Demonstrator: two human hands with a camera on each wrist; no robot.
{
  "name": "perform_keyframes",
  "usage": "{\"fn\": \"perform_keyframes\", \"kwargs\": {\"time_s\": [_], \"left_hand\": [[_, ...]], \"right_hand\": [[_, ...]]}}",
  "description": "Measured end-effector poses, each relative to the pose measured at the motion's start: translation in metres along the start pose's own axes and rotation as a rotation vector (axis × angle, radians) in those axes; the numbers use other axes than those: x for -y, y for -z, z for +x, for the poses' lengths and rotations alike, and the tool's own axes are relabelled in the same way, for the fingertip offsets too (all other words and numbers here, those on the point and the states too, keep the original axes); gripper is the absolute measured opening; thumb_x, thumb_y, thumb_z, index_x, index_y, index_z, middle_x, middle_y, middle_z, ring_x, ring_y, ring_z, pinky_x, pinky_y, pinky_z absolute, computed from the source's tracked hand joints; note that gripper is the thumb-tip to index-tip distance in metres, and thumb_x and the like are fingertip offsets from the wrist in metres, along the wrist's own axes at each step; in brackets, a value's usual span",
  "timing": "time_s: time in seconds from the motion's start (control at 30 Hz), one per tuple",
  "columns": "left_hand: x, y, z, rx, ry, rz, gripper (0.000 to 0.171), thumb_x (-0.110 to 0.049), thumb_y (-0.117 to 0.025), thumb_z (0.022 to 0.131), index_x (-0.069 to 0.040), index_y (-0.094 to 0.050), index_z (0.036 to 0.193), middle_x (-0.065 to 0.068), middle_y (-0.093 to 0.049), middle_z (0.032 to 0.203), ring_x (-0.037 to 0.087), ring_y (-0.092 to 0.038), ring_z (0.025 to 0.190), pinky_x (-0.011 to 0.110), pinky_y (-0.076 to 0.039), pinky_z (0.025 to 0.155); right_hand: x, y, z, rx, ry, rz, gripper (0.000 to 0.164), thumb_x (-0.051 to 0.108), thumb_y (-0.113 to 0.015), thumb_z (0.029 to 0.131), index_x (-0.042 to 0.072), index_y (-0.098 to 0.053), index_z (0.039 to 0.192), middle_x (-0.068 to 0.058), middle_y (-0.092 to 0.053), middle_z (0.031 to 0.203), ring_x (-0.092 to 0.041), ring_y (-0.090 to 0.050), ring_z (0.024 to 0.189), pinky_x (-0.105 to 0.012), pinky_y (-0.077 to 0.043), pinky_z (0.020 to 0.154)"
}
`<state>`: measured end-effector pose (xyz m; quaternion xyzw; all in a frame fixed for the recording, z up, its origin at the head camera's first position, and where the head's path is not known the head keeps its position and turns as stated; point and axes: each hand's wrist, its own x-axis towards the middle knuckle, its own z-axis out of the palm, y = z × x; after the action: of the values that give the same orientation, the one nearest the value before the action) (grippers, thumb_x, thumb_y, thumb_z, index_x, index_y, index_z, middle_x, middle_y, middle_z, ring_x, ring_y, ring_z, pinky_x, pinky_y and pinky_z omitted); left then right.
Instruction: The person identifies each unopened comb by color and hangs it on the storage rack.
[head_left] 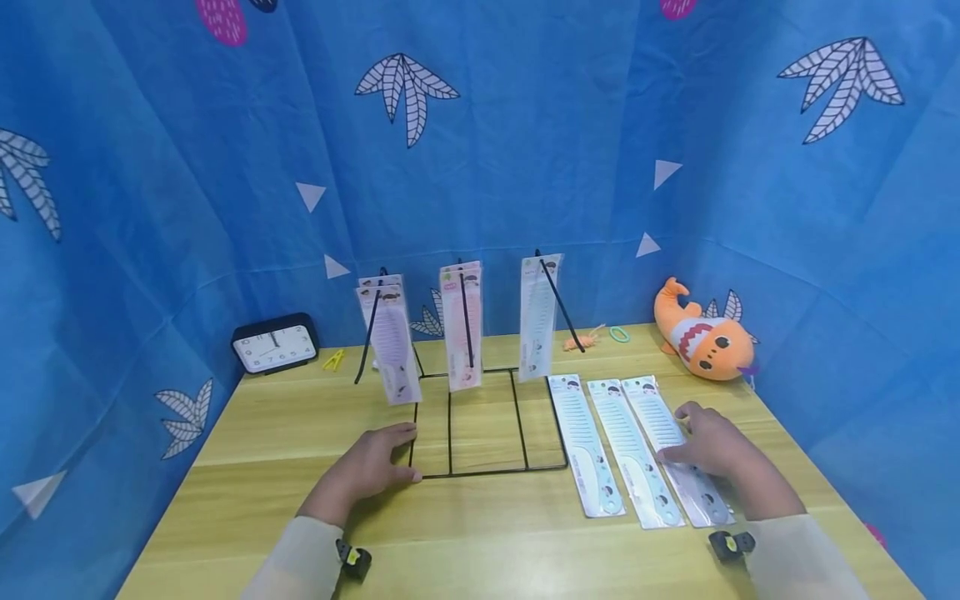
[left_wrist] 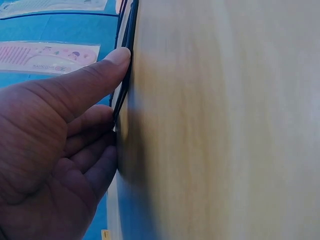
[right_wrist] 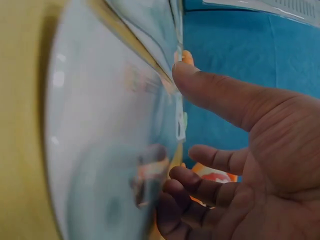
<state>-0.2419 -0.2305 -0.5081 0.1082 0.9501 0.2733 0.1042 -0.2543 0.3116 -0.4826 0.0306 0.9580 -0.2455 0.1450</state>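
Black wire forms the hooked rack; your left hand, thumb and fingers parted, touches its left base corner. In clear packets hang two purple combs, two pink combs, rear ones mostly hidden, and one pale-blue comb. Rightward lie three flat, pale-blue plastic-wrapped combs; your spread right hand partly covers the last, contact unclear.

At the fingers of the right hand, a pale blue comb in a clear packet lies flat, slightly slanted. Beside the left hand's thumb stands a black wire rack, packaged combs hanging from its prongs.
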Motion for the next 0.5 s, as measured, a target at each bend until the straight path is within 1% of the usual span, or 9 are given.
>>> {"fn": "perform_keyframes", "kwargs": {"time_s": [0.13, 0.23, 0.37, 0.5], "left_hand": [[-0.002, 0.002, -0.001, 0.005, 0.003, -0.007, 0.071, -0.026, -0.089, 0.093, -0.005, -0.061, 0.154, 0.01, -0.051, 0.169, 0.039, -0.043, 0.159, 0.057, -0.037, 0.132], [-0.004, 0.002, -0.001, 0.007, 0.002, -0.013, 0.07, -0.025, -0.089, 0.093, -0.005, -0.061, 0.154, 0.01, -0.051, 0.169, 0.039, -0.043, 0.159, 0.058, -0.036, 0.133], [-0.003, 0.002, -0.002, 0.003, 0.004, -0.01, 0.07, -0.025, -0.089, 0.093, -0.005, -0.061, 0.154, 0.01, -0.051, 0.169, 0.039, -0.043, 0.159, 0.058, -0.037, 0.133], [-0.002, 0.001, -0.002, 0.003, 0.011, -0.016, 0.07, -0.026, -0.089, 0.093, -0.006, -0.061, 0.154, 0.01, -0.051, 0.169, 0.039, -0.043, 0.159, 0.057, -0.037, 0.133]], "right_hand": [[0.0, -0.001, 0.0, -0.001, -0.045, -0.018, 0.101, 0.039, -0.093, 0.086, -0.012, -0.038, 0.154, -0.039, -0.053, 0.137, -0.045, -0.058, 0.11, -0.066, -0.057, 0.098], [-0.002, 0.001, 0.002, -0.012, -0.091, -0.044, 0.105, 0.036, -0.094, 0.085, -0.013, -0.036, 0.157, -0.043, -0.05, 0.141, -0.049, -0.058, 0.113, -0.073, -0.055, 0.102], [-0.004, 0.002, 0.007, -0.008, -0.145, -0.057, 0.105, 0.033, -0.094, 0.086, -0.014, -0.035, 0.158, -0.044, -0.049, 0.145, -0.052, -0.057, 0.116, -0.076, -0.052, 0.105], [-0.004, 0.001, 0.01, 0.005, -0.184, -0.05, 0.104, 0.029, -0.092, 0.089, -0.016, -0.031, 0.159, -0.045, -0.047, 0.147, -0.054, -0.057, 0.119, -0.075, -0.052, 0.107]]}}
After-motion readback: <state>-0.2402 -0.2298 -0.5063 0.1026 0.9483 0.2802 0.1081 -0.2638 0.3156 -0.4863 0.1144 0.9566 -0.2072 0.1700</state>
